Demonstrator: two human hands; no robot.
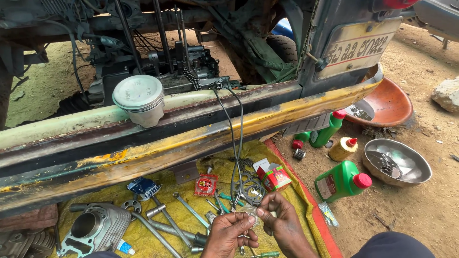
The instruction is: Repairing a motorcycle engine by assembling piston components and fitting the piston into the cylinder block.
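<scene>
Piston (139, 99) on bumper (191, 138); perhaps oil bottles (342, 180).

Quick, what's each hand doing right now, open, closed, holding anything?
Left hand: fingers pinched shut on a small clear plastic packet.
Right hand: also pinching the same packet, from its other side.

Red-green carton (273, 176) on yellow cloth (287, 200); red packet (206, 184) (flat) beside; green bottles' labels (326, 186).

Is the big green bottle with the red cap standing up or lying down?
Lying down. The big green plastic bottle rests on its side on the dirt beside the yellow cloth, red cap pointing right toward the shiny metal bowl.
</scene>
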